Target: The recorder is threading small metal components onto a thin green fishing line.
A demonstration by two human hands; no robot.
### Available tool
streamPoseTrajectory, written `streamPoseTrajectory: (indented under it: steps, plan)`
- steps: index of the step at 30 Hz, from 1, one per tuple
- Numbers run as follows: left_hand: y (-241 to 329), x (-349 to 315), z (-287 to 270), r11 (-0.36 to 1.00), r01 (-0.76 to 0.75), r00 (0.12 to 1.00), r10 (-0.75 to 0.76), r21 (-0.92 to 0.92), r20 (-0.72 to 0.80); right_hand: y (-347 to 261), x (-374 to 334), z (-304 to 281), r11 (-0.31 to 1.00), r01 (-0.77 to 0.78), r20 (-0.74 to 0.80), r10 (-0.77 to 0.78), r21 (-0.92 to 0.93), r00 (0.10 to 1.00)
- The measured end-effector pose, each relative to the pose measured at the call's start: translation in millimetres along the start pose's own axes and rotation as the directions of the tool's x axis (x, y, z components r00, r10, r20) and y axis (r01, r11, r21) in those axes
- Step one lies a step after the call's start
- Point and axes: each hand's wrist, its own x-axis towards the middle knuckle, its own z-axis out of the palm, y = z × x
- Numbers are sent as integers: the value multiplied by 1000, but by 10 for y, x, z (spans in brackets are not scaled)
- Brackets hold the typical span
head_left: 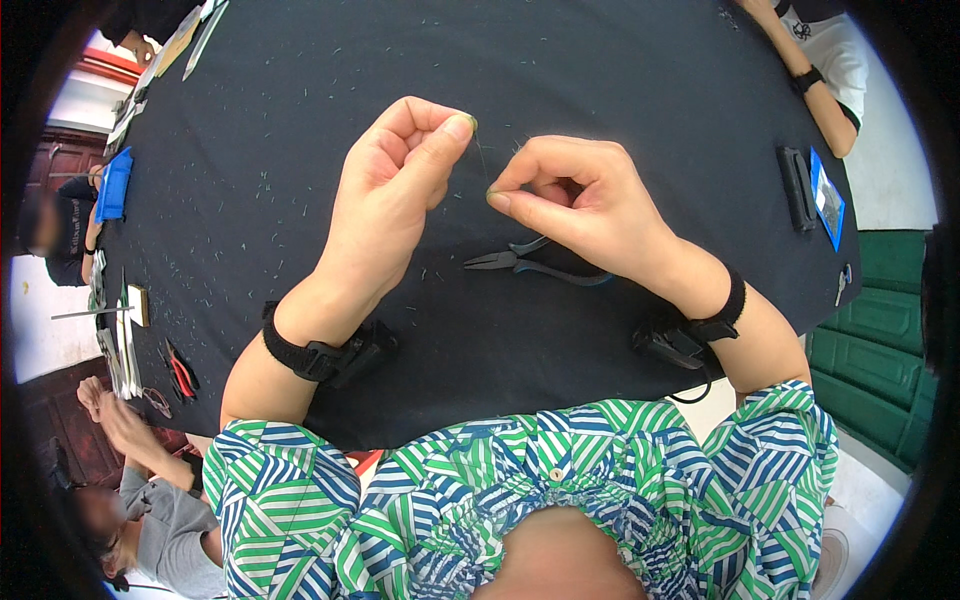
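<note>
Over the black tablecloth, my left hand is closed in a pinch, thumb against index finger. My right hand also pinches, a little lower and to the right. A thin greenish strand runs between the two pinches; whether it is thread or fine wire cannot be made out. Beneath my right hand lies a pair of pliers with dark jaws and blue-grey handles, partly covered by that hand. Neither hand touches the cloth.
Short pale-green snippets are scattered over the cloth's left half. Red-handled pliers lie at the left edge, below white strips. A blue tray is farther up. At right lie a black case and blue packet. Other people sit around the table.
</note>
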Motion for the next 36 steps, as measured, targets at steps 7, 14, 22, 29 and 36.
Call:
streamPoseTrajectory:
  steps: [7,14,22,29,36]
  plan:
    - [13,3,-4,997,38,999,-37,-61,10,45,-19,-14,988,-125,9,124,90,992]
    - [54,-12,30,996,68,998,-67,-53,13,46,3,-98,995,-69,-79,74,68,994]
    - [47,-22,24,994,107,994,-106,-22,34,-1,24,-161,991,-42,-115,27,-128,993]
    - [27,-19,23,987,154,985,-150,-48,85,-7,22,-127,997,-60,-193,49,-52,980]
    - [27,-37,61,982,190,979,-188,-12,78,0,29,-105,999,-38,-220,36,-6,975]
